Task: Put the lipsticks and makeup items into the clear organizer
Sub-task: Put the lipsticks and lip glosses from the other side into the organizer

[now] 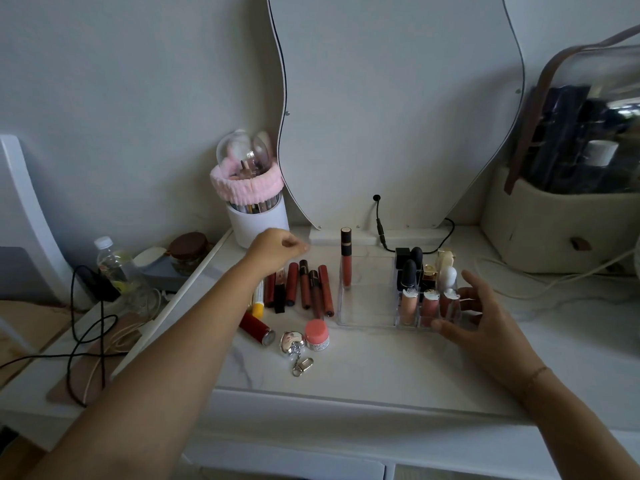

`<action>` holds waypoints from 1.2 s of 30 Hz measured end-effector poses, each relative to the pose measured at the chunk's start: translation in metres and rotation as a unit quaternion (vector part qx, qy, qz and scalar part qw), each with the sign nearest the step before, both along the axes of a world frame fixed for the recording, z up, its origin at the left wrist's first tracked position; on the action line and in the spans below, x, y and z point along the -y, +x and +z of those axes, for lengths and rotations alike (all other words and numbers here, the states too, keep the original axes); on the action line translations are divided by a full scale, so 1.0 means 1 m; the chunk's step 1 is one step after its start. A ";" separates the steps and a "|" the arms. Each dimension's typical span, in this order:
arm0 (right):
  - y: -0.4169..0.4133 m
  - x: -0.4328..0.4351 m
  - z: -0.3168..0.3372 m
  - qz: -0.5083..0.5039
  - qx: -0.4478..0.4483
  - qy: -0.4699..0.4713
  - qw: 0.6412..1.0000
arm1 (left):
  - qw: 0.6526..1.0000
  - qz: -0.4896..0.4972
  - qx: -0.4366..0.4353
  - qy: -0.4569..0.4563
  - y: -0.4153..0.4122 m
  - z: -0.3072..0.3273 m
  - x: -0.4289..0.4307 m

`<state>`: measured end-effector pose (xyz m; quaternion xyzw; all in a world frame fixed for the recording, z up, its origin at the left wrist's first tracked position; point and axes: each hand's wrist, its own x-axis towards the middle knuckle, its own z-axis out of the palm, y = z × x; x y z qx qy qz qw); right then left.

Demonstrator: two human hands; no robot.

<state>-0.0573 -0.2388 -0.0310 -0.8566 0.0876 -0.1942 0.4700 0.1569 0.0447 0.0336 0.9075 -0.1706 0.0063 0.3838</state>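
Observation:
The clear organizer (367,306) sits on the white marble desk. One tall lip gloss (345,258) stands in its left compartment, and several lipsticks and glosses (429,282) fill the small right slots. My right hand (474,313) rests open against the organizer's right front corner. My left hand (277,249) hovers loosely curled, holding nothing, above a row of several lip gloss tubes (304,285) lying left of the organizer. A red lipstick (256,328), a pink-lidded jar (317,335) and a heart keychain (292,342) lie nearer the front.
A white brush holder (256,216) with a pink band stands behind my left hand. A mirror (398,109) leans at the back, with a black cable (381,233) beside it. A cream storage box (554,223) is at right. A bottle (114,265) and cords lie left.

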 end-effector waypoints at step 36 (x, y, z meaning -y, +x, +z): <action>0.000 0.000 0.000 0.005 0.001 0.003 1.000 | 0.942 -0.134 -0.063 -0.301 -0.036 0.068 -0.009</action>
